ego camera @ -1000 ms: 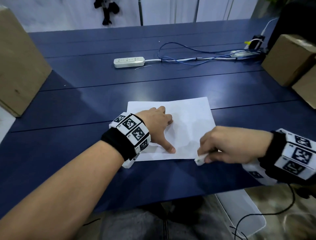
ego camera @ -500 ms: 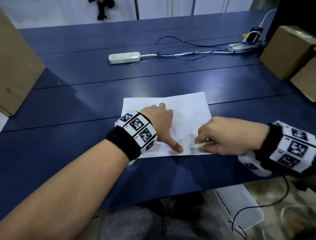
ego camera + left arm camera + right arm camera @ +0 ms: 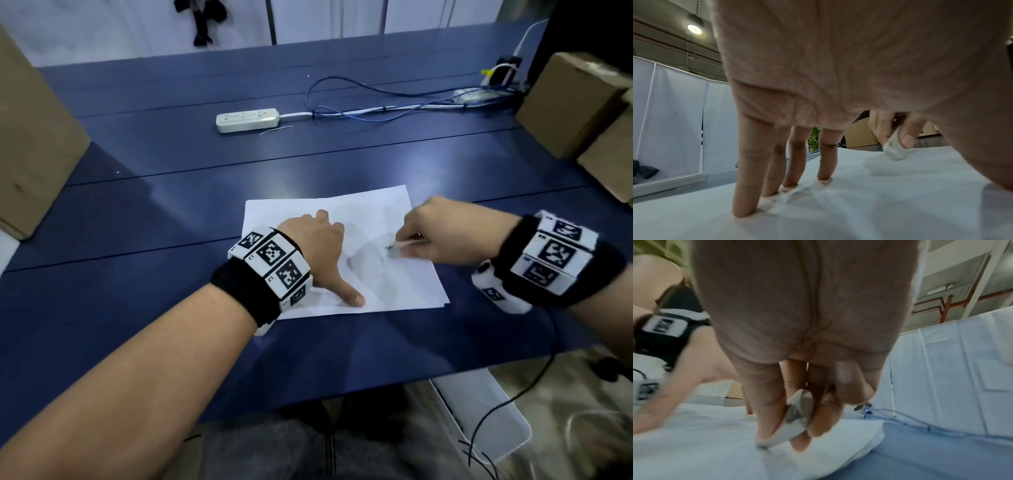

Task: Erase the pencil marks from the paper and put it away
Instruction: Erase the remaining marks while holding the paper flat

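A white sheet of paper [image 3: 373,219] lies on the dark blue table [image 3: 154,212] in front of me. My left hand [image 3: 318,246] presses it flat with straight, spread fingers [image 3: 750,178] and thumb; the sheet wrinkles under the fingertips. My right hand [image 3: 442,236] pinches a small white eraser [image 3: 399,247] with a smudged grey end [image 3: 797,417], its tip touching the paper near the middle right. The left wrist view also catches the eraser [image 3: 894,149] held between thumb and fingers. No pencil marks are clear in any view.
Cardboard boxes stand at the left [image 3: 30,144] and right [image 3: 575,102] table edges. A white power strip [image 3: 246,119] with blue and white cables [image 3: 376,109] lies at the back. A translucent plastic bin [image 3: 479,418] sits on the floor below the table's front right.
My right hand has carried the eraser from the paper's near right corner up and inward onto the sheet. The left hand has stayed pressed on the paper.
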`<move>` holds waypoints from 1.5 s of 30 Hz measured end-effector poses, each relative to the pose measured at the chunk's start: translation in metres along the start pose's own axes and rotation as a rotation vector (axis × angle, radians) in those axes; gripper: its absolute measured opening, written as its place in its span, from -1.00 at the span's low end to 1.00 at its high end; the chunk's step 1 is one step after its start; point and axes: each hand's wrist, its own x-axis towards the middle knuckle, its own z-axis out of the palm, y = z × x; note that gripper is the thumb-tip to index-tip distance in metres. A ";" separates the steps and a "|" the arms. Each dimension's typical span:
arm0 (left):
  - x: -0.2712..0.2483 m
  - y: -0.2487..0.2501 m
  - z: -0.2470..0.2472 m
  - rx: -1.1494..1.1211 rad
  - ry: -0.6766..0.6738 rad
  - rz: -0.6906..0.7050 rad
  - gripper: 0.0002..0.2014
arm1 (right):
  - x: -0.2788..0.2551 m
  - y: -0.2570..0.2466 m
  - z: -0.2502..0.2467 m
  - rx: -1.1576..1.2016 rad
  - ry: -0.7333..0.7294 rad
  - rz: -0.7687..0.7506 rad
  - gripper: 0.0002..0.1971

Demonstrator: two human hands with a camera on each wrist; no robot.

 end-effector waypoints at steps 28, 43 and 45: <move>-0.002 0.000 0.000 -0.001 0.009 -0.002 -0.07 | 0.025 0.011 0.002 0.047 -0.012 0.053 -0.77; -0.001 0.000 0.000 0.000 0.001 -0.002 -0.06 | 0.001 -0.004 0.003 0.063 -0.070 -0.123 -0.74; -0.001 0.000 0.000 0.001 0.006 -0.003 -0.02 | -0.013 -0.016 0.005 0.162 -0.178 -0.259 -0.82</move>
